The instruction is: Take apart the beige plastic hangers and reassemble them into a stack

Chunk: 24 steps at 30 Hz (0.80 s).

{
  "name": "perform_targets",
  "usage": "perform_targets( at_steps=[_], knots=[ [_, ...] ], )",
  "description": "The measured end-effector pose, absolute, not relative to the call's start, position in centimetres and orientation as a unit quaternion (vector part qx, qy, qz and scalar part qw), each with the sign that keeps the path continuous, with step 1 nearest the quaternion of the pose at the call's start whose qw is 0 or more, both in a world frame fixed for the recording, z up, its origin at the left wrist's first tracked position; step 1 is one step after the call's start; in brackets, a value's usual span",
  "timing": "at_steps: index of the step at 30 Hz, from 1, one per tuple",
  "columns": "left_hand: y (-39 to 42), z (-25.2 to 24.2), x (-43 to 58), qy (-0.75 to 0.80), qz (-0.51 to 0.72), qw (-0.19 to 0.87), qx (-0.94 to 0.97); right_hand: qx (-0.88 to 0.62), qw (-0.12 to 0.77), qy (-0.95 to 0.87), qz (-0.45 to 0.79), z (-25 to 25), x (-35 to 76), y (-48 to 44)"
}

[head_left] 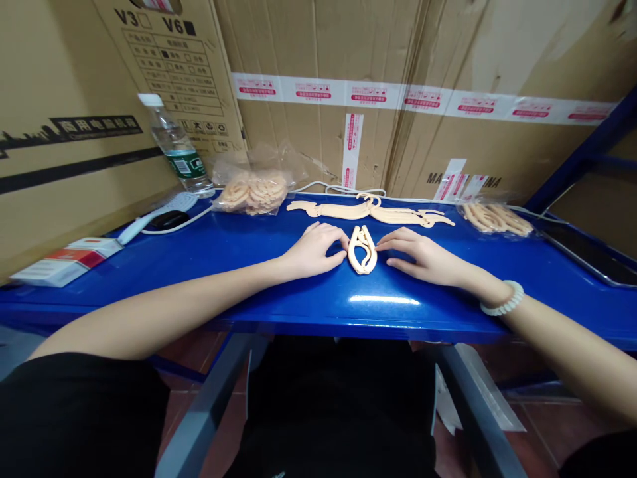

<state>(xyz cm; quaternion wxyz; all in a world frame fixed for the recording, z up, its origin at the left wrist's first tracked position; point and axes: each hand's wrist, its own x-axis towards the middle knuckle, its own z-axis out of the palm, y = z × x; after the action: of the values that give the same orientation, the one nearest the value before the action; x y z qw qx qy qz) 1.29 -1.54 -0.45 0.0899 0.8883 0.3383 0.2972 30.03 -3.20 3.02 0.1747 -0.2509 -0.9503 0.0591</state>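
A folded cream plastic clothes hanger [353,258] lies on the blue table in front of me, its two arms tucked together into a loop. My left hand [314,251] is at its left side, with thumb and index fingertip closed on the edge. On the other side, my right hand [423,255] reaches in with fingers stretched out; the fingertips touch or nearly touch the hanger, and the thumb stands apart from it. Just behind, an unfolded cream hanger [343,211] lies spread flat with its hook toward the cardboard.
Bagged folded hangers [256,191] lie at the back left, and another bag [497,219] at the right beside a dark tablet [592,252]. A water bottle [182,149], a white cable, a black mouse-like object [170,220] and a small box [70,261] are at left. Cardboard [308,146] walls the back.
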Motion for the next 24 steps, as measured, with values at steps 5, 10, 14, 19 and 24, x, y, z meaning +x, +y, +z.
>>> perform_targets(
  at_steps=[5,10,14,19,24],
  knots=[
    [-1.7,-0.3,1.3,0.333,0.312,0.081,0.886,-0.258,0.171,-0.949,0.062,3.3,30.0,-3.3],
    [-2.0,-0.1,1.4,0.318,0.316,0.077,0.89,-0.266,0.163,-0.948,0.065,3.5,29.9,-3.6],
    [-2.2,0.1,1.4,0.323,0.32,0.099,0.885,-0.274,0.16,-0.946,0.066,3.6,30.2,-3.3],
    [-1.5,0.1,1.3,0.368,0.353,0.218,0.832,-0.314,0.174,-0.933,0.029,4.0,32.4,-1.6],
    [-0.1,0.2,0.9,0.393,0.387,0.352,0.756,-0.377,0.172,-0.909,-0.039,4.3,35.6,0.6]
  ],
)
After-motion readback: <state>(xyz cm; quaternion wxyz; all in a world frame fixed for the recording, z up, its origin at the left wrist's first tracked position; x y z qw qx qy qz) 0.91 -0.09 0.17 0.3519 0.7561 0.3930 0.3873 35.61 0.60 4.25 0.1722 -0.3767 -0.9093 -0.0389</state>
